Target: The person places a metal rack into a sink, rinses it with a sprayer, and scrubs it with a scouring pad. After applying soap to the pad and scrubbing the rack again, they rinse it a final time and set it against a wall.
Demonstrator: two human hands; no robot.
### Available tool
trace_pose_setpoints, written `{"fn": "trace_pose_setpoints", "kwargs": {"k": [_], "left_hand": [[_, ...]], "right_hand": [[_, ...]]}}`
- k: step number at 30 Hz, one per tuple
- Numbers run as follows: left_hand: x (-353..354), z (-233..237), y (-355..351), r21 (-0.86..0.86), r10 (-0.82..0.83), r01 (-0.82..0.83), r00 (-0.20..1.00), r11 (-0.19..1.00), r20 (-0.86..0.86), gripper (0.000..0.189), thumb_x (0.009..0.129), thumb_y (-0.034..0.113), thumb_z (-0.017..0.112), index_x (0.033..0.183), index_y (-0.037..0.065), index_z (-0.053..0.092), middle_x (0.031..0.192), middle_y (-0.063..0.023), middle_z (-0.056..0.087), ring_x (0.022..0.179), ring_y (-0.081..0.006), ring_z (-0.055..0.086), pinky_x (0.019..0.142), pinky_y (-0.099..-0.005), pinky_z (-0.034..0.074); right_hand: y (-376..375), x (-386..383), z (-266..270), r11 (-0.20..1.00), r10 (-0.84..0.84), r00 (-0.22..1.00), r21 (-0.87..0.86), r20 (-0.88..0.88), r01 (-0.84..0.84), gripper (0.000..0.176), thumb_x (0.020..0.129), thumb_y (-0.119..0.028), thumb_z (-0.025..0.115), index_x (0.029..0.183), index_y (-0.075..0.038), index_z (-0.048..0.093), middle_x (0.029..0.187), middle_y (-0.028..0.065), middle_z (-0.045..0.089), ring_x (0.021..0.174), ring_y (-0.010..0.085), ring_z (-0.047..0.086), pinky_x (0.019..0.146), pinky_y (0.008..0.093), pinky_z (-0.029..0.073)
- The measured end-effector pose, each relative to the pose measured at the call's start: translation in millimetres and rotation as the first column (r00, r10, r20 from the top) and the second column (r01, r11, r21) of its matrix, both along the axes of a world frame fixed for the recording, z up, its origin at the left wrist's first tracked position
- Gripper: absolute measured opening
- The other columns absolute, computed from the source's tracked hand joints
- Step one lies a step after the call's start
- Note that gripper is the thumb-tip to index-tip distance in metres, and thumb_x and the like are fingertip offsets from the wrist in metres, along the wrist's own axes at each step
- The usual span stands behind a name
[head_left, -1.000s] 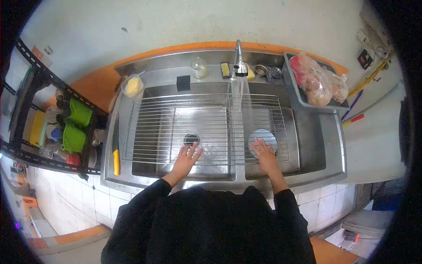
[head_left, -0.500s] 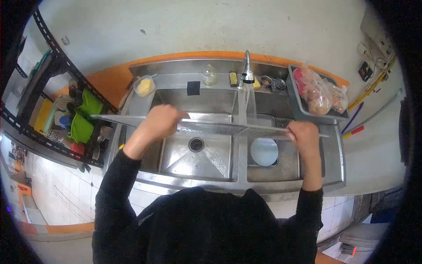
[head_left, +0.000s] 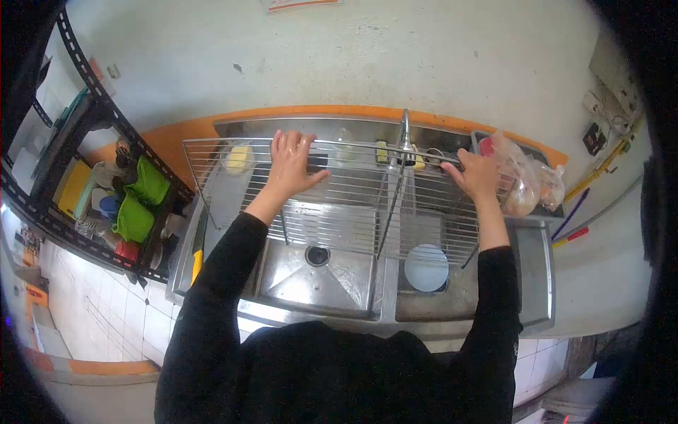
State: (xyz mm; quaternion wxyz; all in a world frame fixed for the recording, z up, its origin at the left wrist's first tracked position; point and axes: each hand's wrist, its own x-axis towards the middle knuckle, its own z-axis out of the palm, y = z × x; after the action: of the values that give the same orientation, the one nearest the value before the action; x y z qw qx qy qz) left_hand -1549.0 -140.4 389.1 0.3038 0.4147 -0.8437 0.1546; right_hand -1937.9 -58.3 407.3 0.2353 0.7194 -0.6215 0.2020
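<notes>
A large wire rack (head_left: 393,205) is held up over the double sink, its bars tilted toward me. My left hand (head_left: 288,166) rests at its upper edge, fingers over the top bar and thumb spread out to the side. My right hand (head_left: 474,173) grips the rack's upper edge near its right end, partly hiding the bar. Behind the wires are the left basin (head_left: 282,286) with its drain (head_left: 317,256), and a light blue round dish (head_left: 426,267) in the right basin. The faucet (head_left: 405,131) stands behind the rack; water runs from it.
A grey tray (head_left: 554,154) at the back right carries plastic bags of food (head_left: 519,180). A bowl with a yellow block (head_left: 239,160) and a glass jar (head_left: 344,145) stand along the back ledge. A yellow-handled tool (head_left: 198,265) lies at the left edge, beside a metal shelf (head_left: 134,148).
The rack has turned from nearly edge-on to showing its broad wire face. My left hand has shifted right and up, its fingers opening from a fist; my right hand has moved up.
</notes>
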Motion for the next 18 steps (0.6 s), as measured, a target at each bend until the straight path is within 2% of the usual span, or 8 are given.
{"fn": "trace_pose_setpoints", "kwargs": {"k": [3,5,6,8,13,16,18], "left_hand": [[-3,-7,-8,0.067,-0.006,0.007,1.000,0.998,-0.008,0.080,0.059,0.048,0.080,0.121,0.009,0.047,0.109,-0.0156,0.045,0.113,-0.0354,0.042,0.107,-0.0550,0.019],[-6,-19,-14,0.050,-0.032,0.033,0.999,0.998,-0.024,0.079,0.058,0.048,0.080,0.119,0.008,0.048,0.107,-0.0147,0.045,0.111,-0.0349,0.042,0.107,-0.0548,0.020],[-7,-27,-16,0.040,-0.044,0.045,0.999,0.998,-0.032,0.079,0.058,0.048,0.080,0.117,0.008,0.048,0.106,-0.0143,0.045,0.110,-0.0347,0.043,0.106,-0.0547,0.020],[-10,-50,-26,0.150,-0.027,0.030,0.999,0.988,-0.018,0.078,0.057,0.049,0.080,0.115,0.008,0.048,0.105,-0.0137,0.045,0.109,-0.0344,0.043,0.106,-0.0548,0.021],[-17,-99,-42,0.239,-0.098,0.103,0.995,0.966,-0.035,0.077,0.055,0.051,0.081,0.111,0.008,0.049,0.103,-0.0127,0.045,0.107,-0.0335,0.043,0.105,-0.0553,0.023],[-22,-116,-47,0.309,-0.064,0.053,0.998,0.950,0.026,0.078,0.058,0.051,0.080,0.114,0.008,0.049,0.107,-0.0134,0.046,0.114,-0.0343,0.041,0.106,-0.0556,0.022],[-27,-136,-48,0.296,-0.010,-0.007,0.998,0.955,0.056,0.078,0.065,0.051,0.076,0.123,0.009,0.046,0.118,-0.0163,0.044,0.124,-0.0358,0.035,0.108,-0.0555,0.020]], "right_hand": [[-10,-1,-6,0.996,-0.039,0.998,0.080,0.040,0.036,0.054,0.081,-0.062,0.052,0.072,-0.009,0.056,0.066,0.0109,0.062,0.062,0.0322,0.061,0.054,0.0436,0.046],[-15,-7,-18,0.993,-0.027,0.998,0.114,0.050,0.022,0.056,0.082,-0.063,0.050,0.072,-0.009,0.057,0.066,0.0114,0.062,0.063,0.0329,0.062,0.054,0.0439,0.046],[-19,-10,-28,0.995,-0.020,0.998,0.104,0.066,0.013,0.055,0.082,-0.063,0.051,0.072,-0.009,0.057,0.066,0.0118,0.062,0.063,0.0333,0.062,0.055,0.0440,0.046],[-27,-14,-57,0.997,-0.006,0.995,0.077,0.100,-0.002,0.055,0.082,-0.062,0.051,0.072,-0.008,0.058,0.067,0.0125,0.062,0.064,0.0341,0.062,0.055,0.0444,0.046],[-39,-25,-111,0.970,-0.057,0.989,0.240,0.138,0.023,0.057,0.081,-0.063,0.051,0.071,-0.008,0.060,0.068,0.0149,0.063,0.064,0.0357,0.061,0.057,0.0466,0.046],[-48,-30,-135,0.960,-0.081,0.985,0.277,0.154,0.036,0.056,0.080,-0.062,0.054,0.067,-0.007,0.059,0.064,0.0149,0.061,0.062,0.0362,0.061,0.056,0.0466,0.046],[-57,-31,-154,0.969,-0.086,0.983,0.241,0.160,0.046,0.054,0.079,-0.059,0.059,0.063,-0.007,0.056,0.058,0.0139,0.059,0.059,0.0363,0.060,0.054,0.0455,0.046]]}}
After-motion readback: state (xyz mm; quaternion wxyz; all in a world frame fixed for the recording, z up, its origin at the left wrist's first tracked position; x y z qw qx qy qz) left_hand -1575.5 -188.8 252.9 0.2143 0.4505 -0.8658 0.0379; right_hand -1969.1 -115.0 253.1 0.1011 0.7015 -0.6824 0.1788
